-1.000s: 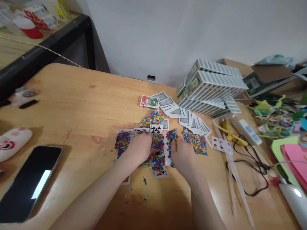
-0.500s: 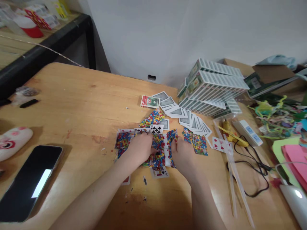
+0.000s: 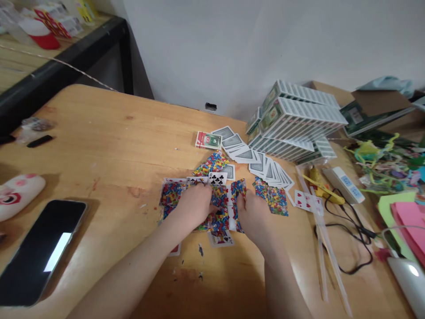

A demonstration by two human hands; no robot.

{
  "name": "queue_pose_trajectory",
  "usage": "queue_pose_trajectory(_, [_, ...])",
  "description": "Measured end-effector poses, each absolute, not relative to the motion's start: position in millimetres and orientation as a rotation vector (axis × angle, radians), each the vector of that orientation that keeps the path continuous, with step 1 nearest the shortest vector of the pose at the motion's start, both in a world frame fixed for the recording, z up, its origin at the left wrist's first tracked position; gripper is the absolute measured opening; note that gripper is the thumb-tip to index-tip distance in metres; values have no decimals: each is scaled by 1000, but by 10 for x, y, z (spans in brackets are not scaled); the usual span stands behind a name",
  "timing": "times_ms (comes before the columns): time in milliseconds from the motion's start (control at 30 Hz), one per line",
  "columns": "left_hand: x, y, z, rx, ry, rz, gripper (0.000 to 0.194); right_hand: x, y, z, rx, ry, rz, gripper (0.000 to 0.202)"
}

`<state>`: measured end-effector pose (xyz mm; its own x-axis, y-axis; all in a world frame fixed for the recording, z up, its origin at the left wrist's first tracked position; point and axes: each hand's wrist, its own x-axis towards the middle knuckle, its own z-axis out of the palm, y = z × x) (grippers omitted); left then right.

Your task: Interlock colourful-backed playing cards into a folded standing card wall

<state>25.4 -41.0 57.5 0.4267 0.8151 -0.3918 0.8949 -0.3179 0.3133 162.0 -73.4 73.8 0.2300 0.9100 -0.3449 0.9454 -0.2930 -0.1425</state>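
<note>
My left hand presses on a sheet with a dense colourful pattern, its fingers curled down and mostly hidden. Just to the right, my right hand pinches a narrow strip of the same patterned material. Between the two, red-marked white card faces show. A ten of clubs sticks out behind my left hand, and a face card lies partly under the near edge. Another patterned piece rests right of my right hand.
Fanned cards and a card box lie behind the hands. Stacked boxes stand against the wall. Glue sticks, a glue gun and a power strip are at right, a phone at left.
The camera view has shifted very slightly. Both hands keep their places on the patterned pieces.
</note>
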Motion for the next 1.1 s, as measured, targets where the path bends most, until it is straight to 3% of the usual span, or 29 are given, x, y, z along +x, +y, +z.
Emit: queue_pose_trajectory(1100, [251, -416, 570, 2208, 1444, -231, 33, 1650, -743, 698, 2320, 1804, -523, 24])
